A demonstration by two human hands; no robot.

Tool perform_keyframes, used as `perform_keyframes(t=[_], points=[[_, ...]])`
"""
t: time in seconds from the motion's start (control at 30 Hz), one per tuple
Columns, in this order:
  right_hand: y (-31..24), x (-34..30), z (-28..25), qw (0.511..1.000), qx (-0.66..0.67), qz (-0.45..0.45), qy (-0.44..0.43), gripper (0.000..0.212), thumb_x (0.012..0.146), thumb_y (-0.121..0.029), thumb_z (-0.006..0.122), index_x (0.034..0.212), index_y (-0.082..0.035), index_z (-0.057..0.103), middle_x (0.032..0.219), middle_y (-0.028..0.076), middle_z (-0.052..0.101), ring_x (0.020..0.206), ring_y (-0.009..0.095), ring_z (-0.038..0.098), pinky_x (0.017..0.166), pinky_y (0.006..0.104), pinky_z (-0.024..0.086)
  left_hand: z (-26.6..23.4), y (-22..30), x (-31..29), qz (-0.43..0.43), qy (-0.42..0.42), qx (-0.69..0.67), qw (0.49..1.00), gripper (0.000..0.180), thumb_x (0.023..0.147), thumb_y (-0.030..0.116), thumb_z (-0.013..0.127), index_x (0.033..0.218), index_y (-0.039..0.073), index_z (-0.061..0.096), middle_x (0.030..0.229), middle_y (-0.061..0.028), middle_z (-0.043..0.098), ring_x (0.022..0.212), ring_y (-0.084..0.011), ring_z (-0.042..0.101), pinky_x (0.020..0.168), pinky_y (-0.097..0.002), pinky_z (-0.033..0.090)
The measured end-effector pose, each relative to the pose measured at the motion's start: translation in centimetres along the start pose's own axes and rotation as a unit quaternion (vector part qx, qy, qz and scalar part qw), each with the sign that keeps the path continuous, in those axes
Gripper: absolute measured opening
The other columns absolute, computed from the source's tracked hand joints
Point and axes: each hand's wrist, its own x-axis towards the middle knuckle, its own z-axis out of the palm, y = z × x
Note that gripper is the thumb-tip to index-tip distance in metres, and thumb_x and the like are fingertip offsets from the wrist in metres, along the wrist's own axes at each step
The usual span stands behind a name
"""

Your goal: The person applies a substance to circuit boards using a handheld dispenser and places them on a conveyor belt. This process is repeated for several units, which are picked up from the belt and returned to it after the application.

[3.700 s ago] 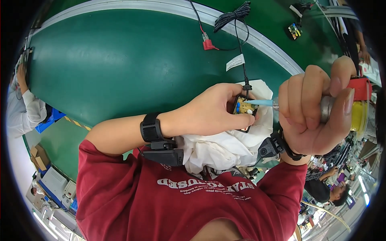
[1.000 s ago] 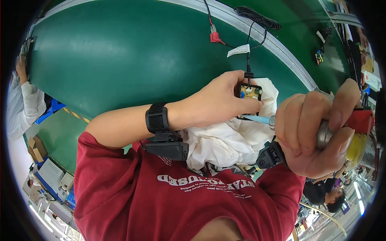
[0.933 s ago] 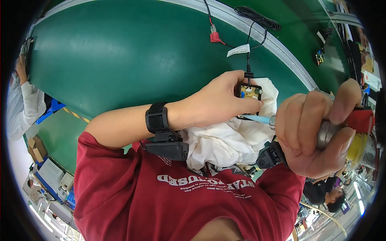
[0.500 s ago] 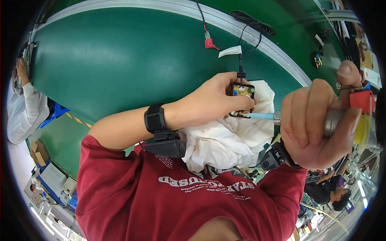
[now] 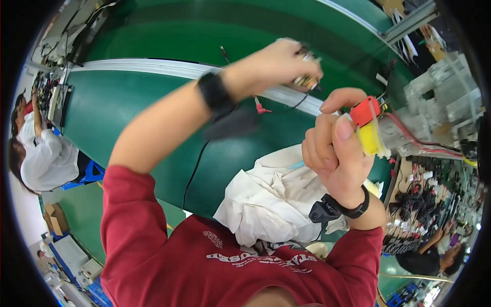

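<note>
My L hand [image 5: 285, 62] grips the small circuit board [image 5: 306, 82], blurry, at my fingertips: prob. light, stiff, fragile, best held by edges. My R hand [image 5: 338, 148] is curled round the nozzle tool [image 5: 370, 138], prob. heavier; its blue tip [image 5: 296, 165] sticks out L of my knuckles, over white cloth [image 5: 268, 199].

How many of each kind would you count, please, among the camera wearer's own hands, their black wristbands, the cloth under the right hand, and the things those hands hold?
Hands: 2, left hand and right hand
Black wristbands: 2
White cloth: 1
Circuit board, blurred: 1
Blue-tipped tool: 1
Total: 7
</note>
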Motion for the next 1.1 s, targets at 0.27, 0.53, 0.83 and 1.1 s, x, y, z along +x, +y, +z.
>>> perform_keyframes(t=[0.27,0.53,0.83,1.1], points=[[0.2,-0.7,-0.9,0.999,0.036,-0.001,0.02,0.025,0.097,-0.027,0.049,0.106,-0.005,0.041,0.051,-0.004,0.032,0.038,0.004,0.024,0.037,0.023,0.021,3.3,7.9,7.9,0.238,-0.001,0.014,0.971,0.027,0.077,0.016,0.068,0.092,-0.006,0.063,0.084,-0.0103,0.066,0.078,-0.0155,0.065,0.073,-0.0277,0.054],[0.2,-0.5,-0.8,1.0,0.016,-0.008,-0.003,0.023,0.098,-0.024,0.049,0.105,-0.004,0.04,0.051,-0.003,0.034,0.039,0.004,0.026,0.038,0.023,0.023,-3.5,-4.7,7.0,-0.006,0.068,0.082,0.994,0.024,0.076,0.015,0.066,0.09,-0.004,0.058,0.077,-0.0075,0.064,0.069,-0.0137,0.063,0.066,-0.0274,0.052],[0.8,-0.3,-1.0,0.999,0.032,-0.012,0.006,0.021,0.098,-0.023,0.048,0.105,-0.005,0.041,0.052,-0.003,0.033,0.039,0.004,0.025,0.037,0.0224,0.022,-4.1,-5.1,5.2,0.005,0.134,0.343,0.93,0.05,0.068,0.029,0.069,0.103,-0.004,0.059,0.086,-0.0188,0.066,0.084,-0.0314,0.065,0.079,-0.0354,0.05],[0.8,-0.3,-0.5,0.999,0.032,-0.01,0.005,0.021,0.098,-0.024,0.048,0.104,-0.005,0.041,0.051,-0.003,0.032,0.038,0.004,0.025,0.037,0.0225,0.022,-5.6,-8.3,5.4,0.019,0.246,0.444,0.862,0.075,0.067,0.044,0.073,0.12,-0.005,0.052,0.108,-0.023,0.058,0.107,-0.0347,0.055,0.097,-0.0409,0.042]])
